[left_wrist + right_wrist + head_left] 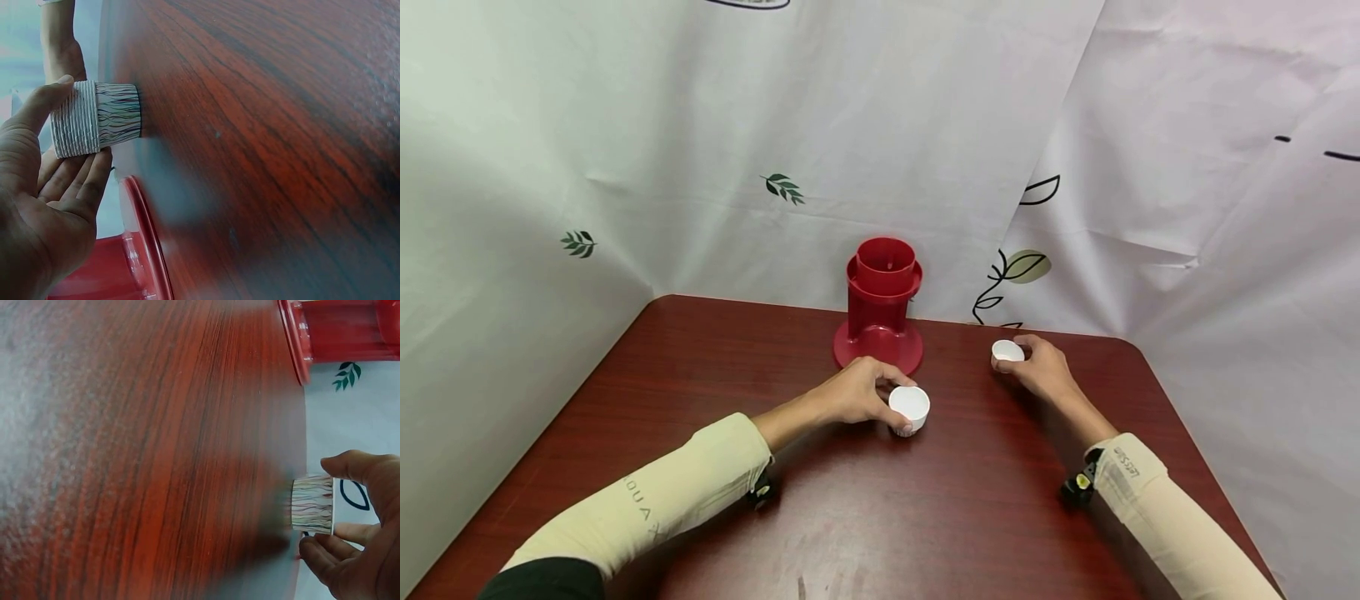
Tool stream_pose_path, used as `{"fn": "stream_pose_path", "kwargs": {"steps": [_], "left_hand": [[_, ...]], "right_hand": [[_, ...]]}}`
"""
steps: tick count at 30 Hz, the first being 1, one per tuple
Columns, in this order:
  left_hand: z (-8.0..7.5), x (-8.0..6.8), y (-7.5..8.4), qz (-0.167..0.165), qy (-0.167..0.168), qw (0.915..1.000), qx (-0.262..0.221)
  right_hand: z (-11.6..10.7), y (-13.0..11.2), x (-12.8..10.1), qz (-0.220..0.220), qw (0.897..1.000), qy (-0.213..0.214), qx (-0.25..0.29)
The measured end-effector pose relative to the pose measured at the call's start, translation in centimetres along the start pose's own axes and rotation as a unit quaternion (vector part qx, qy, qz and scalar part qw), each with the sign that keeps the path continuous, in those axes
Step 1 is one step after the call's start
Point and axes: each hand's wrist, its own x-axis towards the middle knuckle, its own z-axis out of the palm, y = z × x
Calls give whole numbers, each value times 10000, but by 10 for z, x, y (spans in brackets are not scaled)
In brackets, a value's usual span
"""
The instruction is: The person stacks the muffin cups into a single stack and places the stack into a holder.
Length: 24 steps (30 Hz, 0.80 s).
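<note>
In the head view my left hand (859, 392) holds a stack of white paper baking cups (909, 408) between thumb and fingers, just in front of the red plastic stand. Many nested rims and a wavy-line pattern show on the cup stack (97, 119) in the left wrist view. Farther right, near the table's back edge, my right hand (1043, 367) has thumb and fingers around the sides of a single paper baking cup (1008, 352). From the right wrist, that cup (312, 503) shows the same wavy lines, its base at or close to the tabletop.
A red plastic stand (880, 333) with a round base and an open cylindrical top stands at the back middle of the dark wooden table (865, 517). White printed sheets (880, 117) hang behind and beside the table.
</note>
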Motion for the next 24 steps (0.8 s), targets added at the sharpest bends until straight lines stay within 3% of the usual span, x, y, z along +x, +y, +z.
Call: {"fn": "stream_pose_path", "kwargs": {"steps": [24], "left_hand": [[0, 1, 0, 68, -26, 10000, -1]], "right_hand": [[-3, -2, -2, -295, 9994, 168, 97]]}}
